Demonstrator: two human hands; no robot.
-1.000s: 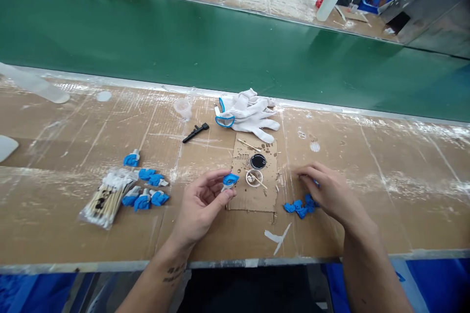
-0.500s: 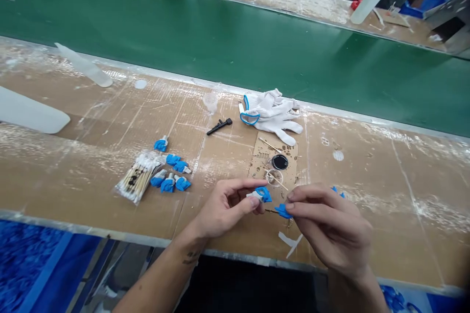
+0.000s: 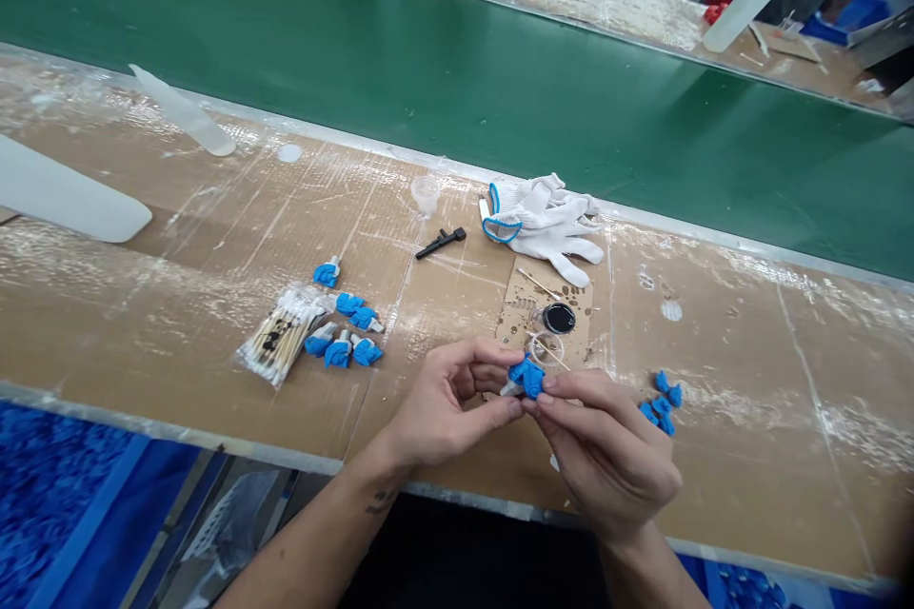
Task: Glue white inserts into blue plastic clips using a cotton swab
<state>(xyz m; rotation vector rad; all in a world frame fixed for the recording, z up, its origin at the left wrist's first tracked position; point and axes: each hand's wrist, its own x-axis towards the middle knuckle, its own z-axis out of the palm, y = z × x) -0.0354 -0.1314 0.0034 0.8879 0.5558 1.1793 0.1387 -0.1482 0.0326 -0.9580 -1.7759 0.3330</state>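
**Both hands pinched on one blue part, front edge of bench**

Left hand [image 3: 443, 409] and right hand [image 3: 606, 457] meet fingertip to fingertip, both clamped on the small blue plastic part [image 3: 526, 377], held just above the cardboard pad [image 3: 532, 300]. Loose blue pieces [image 3: 663, 397] lie right of the hands, finished blue pieces [image 3: 347, 333] beside the cotton swab bag [image 3: 282, 343] on the left. White gloves [image 3: 543, 219] sit near the green conveyor belt [image 3: 428, 67]

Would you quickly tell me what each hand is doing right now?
Left hand: closed, pinching the blue part.
Right hand: closed, fingertips on the same blue part.
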